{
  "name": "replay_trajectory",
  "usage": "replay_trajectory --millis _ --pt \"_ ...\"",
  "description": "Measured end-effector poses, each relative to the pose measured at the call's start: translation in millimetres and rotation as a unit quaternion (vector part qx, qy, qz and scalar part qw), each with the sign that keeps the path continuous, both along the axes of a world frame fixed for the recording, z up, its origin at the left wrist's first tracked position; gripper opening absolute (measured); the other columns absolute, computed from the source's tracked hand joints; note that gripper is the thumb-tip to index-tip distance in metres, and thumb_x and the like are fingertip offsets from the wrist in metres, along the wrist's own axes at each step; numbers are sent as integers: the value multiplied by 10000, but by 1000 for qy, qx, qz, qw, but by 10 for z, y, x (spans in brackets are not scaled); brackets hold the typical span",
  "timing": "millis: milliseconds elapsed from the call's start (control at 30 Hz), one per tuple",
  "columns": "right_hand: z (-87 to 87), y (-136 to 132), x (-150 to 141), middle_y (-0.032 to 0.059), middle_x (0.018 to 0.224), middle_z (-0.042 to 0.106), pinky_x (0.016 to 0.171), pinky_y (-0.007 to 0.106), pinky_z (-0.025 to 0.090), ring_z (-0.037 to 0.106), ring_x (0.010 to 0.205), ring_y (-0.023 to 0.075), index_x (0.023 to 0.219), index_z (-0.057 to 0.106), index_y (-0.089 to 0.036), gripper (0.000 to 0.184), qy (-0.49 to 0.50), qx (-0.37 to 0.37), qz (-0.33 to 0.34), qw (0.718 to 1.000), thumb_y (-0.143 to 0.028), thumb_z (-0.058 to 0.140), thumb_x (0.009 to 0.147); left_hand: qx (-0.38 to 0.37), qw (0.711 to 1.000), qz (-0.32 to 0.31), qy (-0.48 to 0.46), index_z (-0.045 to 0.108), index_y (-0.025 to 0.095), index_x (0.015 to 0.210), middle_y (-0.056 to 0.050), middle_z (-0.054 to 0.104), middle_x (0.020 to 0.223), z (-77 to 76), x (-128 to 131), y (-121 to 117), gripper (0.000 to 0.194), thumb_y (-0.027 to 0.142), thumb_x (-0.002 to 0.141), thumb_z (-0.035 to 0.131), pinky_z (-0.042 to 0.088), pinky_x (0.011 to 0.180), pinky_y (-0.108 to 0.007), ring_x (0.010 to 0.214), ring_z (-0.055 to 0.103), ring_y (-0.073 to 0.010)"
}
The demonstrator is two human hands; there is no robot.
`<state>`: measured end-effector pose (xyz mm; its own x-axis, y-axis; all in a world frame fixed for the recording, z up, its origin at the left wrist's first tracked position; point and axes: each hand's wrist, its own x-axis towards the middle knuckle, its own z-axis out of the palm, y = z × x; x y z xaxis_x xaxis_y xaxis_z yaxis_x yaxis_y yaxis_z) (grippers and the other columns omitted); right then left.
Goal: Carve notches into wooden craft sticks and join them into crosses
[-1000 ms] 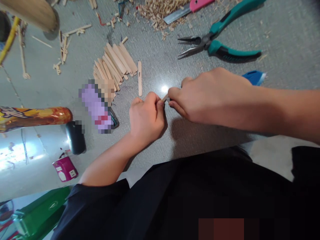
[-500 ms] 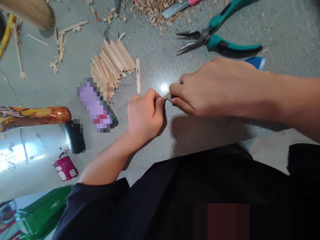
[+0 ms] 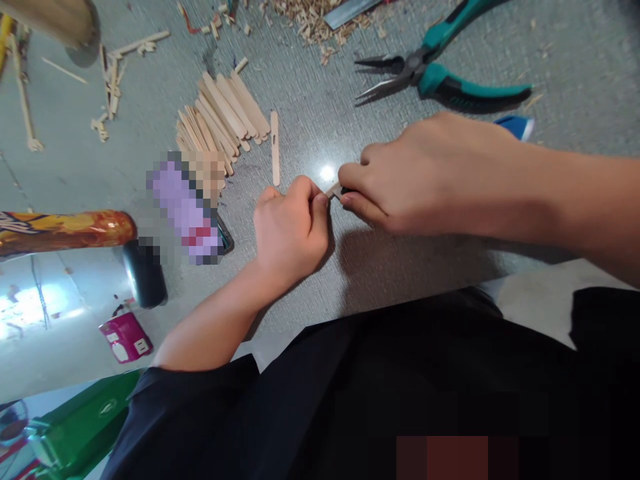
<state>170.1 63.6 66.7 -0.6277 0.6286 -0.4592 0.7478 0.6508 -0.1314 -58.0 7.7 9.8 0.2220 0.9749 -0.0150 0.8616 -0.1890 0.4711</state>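
Low over the grey table, my left hand [image 3: 293,223] is closed, thumb and forefinger pinching a wooden craft stick [image 3: 332,190]. A short end of that stick sticks out toward my right hand [image 3: 395,180]. The right fingers are curled and pressed together around a small dark object [image 3: 345,191], mostly hidden, that meets the stick. Just beyond my left hand lies a single craft stick [image 3: 275,148] with a small slot cut in it. A pile of craft sticks [image 3: 223,113] is spread farther to the left.
Teal-handled pliers [image 3: 415,70] lie jaws open beyond my right hand. Wood shavings [image 3: 320,30] and a metal blade [image 3: 350,12] are at the back. A phone [image 3: 183,207], partly blurred, a black rounded object [image 3: 145,273], a magenta object [image 3: 126,337] and an orange-brown package [image 3: 65,232] lie left.
The view has shifted slightly, so the table items on the left appear a little farther left. Both hands keep nearly the same pose, still meeting at the stick.
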Motion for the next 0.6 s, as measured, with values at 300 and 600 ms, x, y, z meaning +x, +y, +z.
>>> replay_trajectory --millis 300,600 --pt "-39 3 8 125 984 775 595 416 216 537 653 273 1373 737 -237 415 -27 26 26 999 -496 433 1262 9 1000 -6 -14 648 284 974 -29 627 742 -47 -33 1 319 497 1206 600 467 840 -458 749 592 -266" --pt "-135 -9 11 42 756 565 726 405 152 345 603 197 1026 631 -266 217 91 -9 -60 994 -445 665 1144 43 998 -27 -24 655 286 955 -27 595 713 -105 -59 -4 372 529 1219 554 415 813 -456 688 501 -257"
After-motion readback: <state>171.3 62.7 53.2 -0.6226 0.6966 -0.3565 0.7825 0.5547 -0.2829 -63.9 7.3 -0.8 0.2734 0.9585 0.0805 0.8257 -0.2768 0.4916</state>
